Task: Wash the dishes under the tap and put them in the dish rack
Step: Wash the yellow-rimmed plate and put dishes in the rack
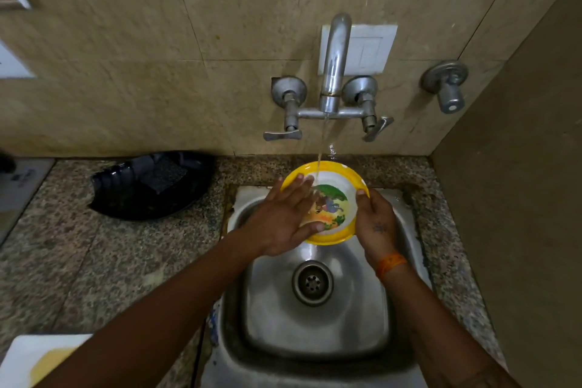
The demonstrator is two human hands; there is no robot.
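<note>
A yellow-rimmed bowl (pixel 338 189) with a cartoon picture inside is held tilted over the steel sink (pixel 362 309), under the running tap (pixel 333 72). Water streams from the spout onto the bowl's inside. My right hand (pixel 374 224) grips the bowl's right rim, thumb on top. My left hand (pixel 283 217) lies flat across the bowl's left side, fingers spread over the inner surface and thumb along the lower rim. No dish rack is recognisable in view.
A black plastic container (pixel 151 186) with a dark scrub pad sits on the granite counter left of the sink. A white tray (pixel 28 359) with something yellow is at the bottom left. A side wall stands close on the right, with a second valve (pixel 447 85) on the back wall.
</note>
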